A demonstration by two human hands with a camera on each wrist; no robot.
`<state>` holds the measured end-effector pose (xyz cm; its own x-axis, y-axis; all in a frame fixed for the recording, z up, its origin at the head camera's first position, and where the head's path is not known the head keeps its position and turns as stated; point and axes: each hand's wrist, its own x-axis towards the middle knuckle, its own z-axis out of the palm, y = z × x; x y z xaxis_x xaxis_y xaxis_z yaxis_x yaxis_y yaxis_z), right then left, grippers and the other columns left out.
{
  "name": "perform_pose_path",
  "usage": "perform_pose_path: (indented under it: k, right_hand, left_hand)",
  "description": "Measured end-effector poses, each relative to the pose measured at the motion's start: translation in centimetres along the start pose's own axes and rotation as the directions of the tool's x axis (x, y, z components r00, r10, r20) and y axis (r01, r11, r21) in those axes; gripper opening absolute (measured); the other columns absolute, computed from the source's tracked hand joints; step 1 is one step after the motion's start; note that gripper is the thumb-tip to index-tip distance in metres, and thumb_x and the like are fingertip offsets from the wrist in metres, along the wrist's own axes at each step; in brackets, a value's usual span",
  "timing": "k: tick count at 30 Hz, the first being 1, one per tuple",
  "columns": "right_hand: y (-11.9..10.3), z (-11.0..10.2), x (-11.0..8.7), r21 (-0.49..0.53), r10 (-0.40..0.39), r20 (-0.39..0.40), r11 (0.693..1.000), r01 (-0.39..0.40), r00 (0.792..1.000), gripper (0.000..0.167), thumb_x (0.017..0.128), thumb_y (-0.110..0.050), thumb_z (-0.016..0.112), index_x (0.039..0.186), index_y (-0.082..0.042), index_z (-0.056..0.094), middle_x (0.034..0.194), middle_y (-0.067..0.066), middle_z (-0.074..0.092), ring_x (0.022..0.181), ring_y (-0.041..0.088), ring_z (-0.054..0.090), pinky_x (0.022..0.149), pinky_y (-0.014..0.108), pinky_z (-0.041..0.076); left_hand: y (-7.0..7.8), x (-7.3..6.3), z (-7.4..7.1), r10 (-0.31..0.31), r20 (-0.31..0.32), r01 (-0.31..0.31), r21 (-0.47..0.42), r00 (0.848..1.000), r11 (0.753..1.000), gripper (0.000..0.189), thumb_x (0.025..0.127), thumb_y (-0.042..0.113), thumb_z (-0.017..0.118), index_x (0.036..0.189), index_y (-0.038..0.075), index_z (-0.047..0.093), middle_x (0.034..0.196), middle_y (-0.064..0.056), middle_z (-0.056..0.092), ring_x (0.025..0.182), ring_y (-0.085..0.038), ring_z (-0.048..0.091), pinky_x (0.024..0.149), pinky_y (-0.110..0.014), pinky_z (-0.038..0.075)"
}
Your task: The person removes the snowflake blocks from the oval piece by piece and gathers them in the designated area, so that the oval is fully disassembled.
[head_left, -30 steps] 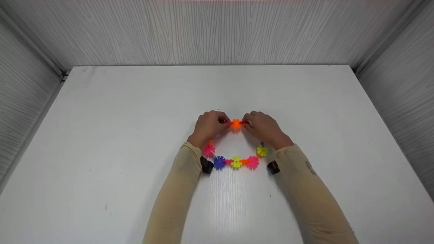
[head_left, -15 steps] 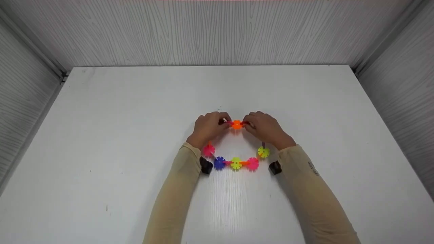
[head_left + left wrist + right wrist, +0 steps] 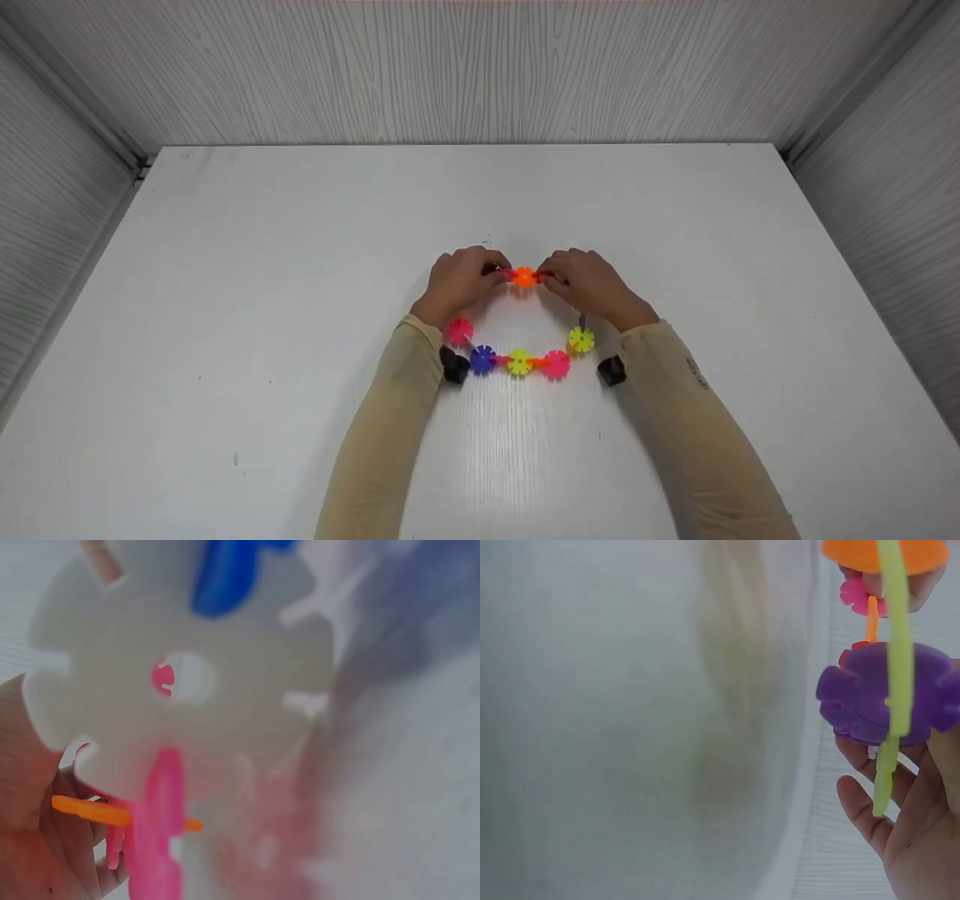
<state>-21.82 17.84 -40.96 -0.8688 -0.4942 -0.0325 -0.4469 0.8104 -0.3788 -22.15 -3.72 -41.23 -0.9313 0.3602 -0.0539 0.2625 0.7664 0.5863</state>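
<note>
Between the two hands, at the far side of the ring (image 3: 519, 362), the orange disc (image 3: 525, 277) is flanked closely by fingers.

By the left hand (image 3: 460, 279) a pink piece (image 3: 508, 272) is pinched just left of the disc; by the right hand (image 3: 589, 283) a red piece (image 3: 540, 275) is pinched just right of it. Both grips are narrow, though partly hidden. These three are lined up left to right above the table (image 3: 300, 300), so neither hand can be called nearer. The near side of the ring is also laid left to right; whether its sides are joined all round cannot be told under the hands. As judged, handling is governed by how straight that short far line is.
</note>
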Motion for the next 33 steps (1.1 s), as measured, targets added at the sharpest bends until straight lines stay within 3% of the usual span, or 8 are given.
perform_pose_path:
  k: [14, 22, 33]
  right_hand:
    - [0.41, -0.04, -0.03, 0.005, -0.013, -0.033, 1.000, 0.013, 0.999, 0.022, 0.097, -0.019, 0.056, 0.109, -0.010, 0.072, 0.103, 0.009, 0.070, 0.086, 0.027, 0.059, 0.091, 0.045, 0.046]
    - [0.50, -0.12, -0.21, 0.004, 0.060, 0.014, 0.998, -0.060, 0.998, 0.024, 0.097, -0.023, 0.056, 0.112, -0.012, 0.071, 0.108, 0.010, 0.068, 0.095, 0.029, 0.059, 0.097, 0.049, 0.042]
    - [0.45, -0.27, -0.38, -0.009, 0.055, 0.052, 0.998, -0.055, 0.997, 0.023, 0.098, -0.023, 0.056, 0.110, -0.013, 0.072, 0.109, 0.012, 0.066, 0.097, 0.030, 0.056, 0.094, 0.046, 0.045]
  left_hand:
    - [-0.38, -0.08, 0.07, 0.001, -0.043, -0.002, -0.020, 0.999, 1.000, 0.018, 0.093, 0.031, 0.064, 0.104, 0.021, 0.074, 0.100, -0.001, 0.069, 0.092, -0.020, 0.062, 0.090, -0.040, 0.045]
    - [-0.68, -0.05, 0.12, -0.036, -0.030, 0.035, -0.042, 0.999, 0.999, 0.020, 0.092, 0.031, 0.064, 0.106, 0.021, 0.073, 0.098, 0.000, 0.071, 0.089, -0.019, 0.061, 0.086, -0.036, 0.048]
    - [-0.43, -0.16, 0.06, -0.055, -0.021, 0.054, -0.067, 0.998, 0.996, 0.021, 0.092, 0.032, 0.065, 0.106, 0.019, 0.073, 0.102, -0.001, 0.070, 0.091, -0.020, 0.061, 0.086, -0.035, 0.049]
